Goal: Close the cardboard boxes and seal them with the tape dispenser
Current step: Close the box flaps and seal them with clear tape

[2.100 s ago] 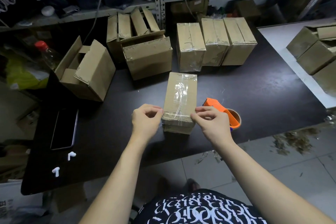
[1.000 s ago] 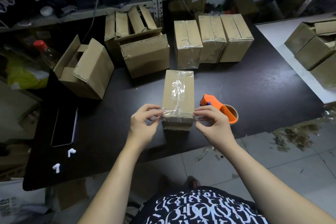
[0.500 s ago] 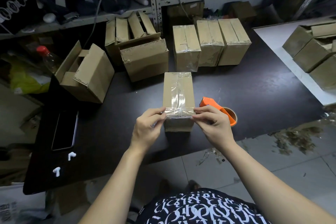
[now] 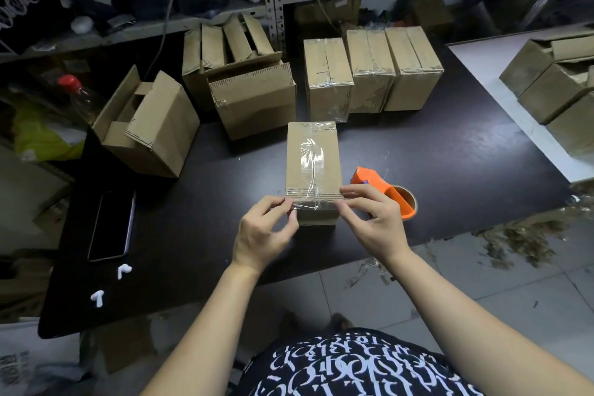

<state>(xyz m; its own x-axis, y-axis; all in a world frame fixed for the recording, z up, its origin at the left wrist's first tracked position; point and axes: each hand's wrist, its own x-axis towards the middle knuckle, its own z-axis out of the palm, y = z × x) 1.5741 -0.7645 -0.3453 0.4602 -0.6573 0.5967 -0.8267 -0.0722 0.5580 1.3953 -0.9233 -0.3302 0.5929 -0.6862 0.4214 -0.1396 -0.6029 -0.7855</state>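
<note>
A closed cardboard box (image 4: 312,157) stands in the middle of the black table (image 4: 450,151), with clear tape down its top seam and a strip of tape across its near edge. My left hand (image 4: 263,231) pinches the left end of that strip at the box's near left corner. My right hand (image 4: 374,219) pinches the right end at the near right corner. The orange tape dispenser (image 4: 385,191) lies on the table just right of the box, partly behind my right hand.
Three taped boxes (image 4: 369,71) stand in a row at the back. Two untaped boxes (image 4: 254,96) and an open box on its side (image 4: 151,128) sit back left. A phone (image 4: 112,225) and two earbuds (image 4: 111,286) lie near left. More boxes (image 4: 553,80) rest on a white surface at right.
Both hands have stayed at the box's near corners, working the tape strip down over the edge. The view has shifted slightly; the dispenser has not moved.
</note>
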